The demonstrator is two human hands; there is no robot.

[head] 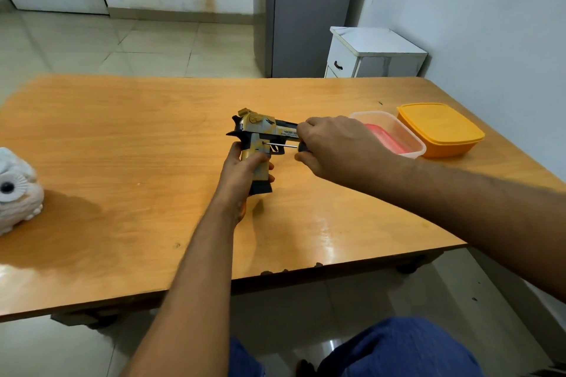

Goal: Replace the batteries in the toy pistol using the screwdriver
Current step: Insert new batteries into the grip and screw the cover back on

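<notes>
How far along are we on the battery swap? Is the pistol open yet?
Not open yet, as far as shows. Done: the left hand grips the toy pistol by its handle. In hand: the right hand holds the screwdriver, tip against the pistol's side. Left: getting the cover off, swapping batteries, closing up. No batteries are visible.

Head view, downward over table (122, 162)

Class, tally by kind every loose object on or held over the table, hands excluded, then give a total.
Toy pistol: 1
Screwdriver: 1
Plastic tubs: 2, clear and orange
Owl figurine: 1
Total: 5
</notes>
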